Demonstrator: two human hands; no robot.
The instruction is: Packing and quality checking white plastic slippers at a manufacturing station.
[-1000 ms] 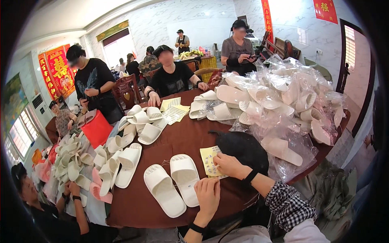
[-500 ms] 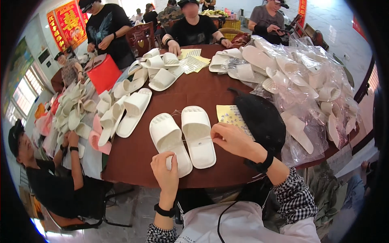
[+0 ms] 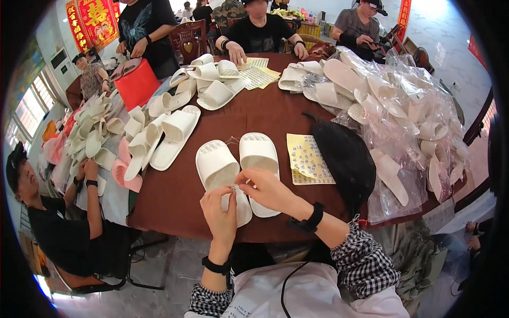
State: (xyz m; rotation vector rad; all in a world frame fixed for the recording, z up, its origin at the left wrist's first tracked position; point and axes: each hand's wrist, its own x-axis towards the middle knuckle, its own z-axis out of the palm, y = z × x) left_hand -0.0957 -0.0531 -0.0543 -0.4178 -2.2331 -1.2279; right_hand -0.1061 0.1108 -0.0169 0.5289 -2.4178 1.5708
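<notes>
Two white slippers lie side by side at the table's near edge, toes pointing away from me. Both my hands meet above the heel part of the left slipper (image 3: 216, 164). My left hand (image 3: 219, 209) has its thumb and forefinger pinched together. Against its fingertips, my right hand (image 3: 268, 191) is pinched too, reaching across and covering much of the right slipper (image 3: 258, 151). A tiny pale bit shows between the fingertips, too small to name. Right of the slippers lies a yellow sheet of small stickers (image 3: 307, 164).
A black cap-like mesh thing (image 3: 344, 159) overlaps the sheet. Slippers in clear plastic bags (image 3: 392, 169) are heaped on the right. More white slippers (image 3: 176, 135) lie at left, beside a red bag (image 3: 137, 85). Co-workers sit or stand around the brown-covered table (image 3: 244, 119).
My right hand has moved left from the right slipper's edge to meet my left hand. The left hand has lifted slightly off the left slipper's heel. The yellow sheet is more exposed.
</notes>
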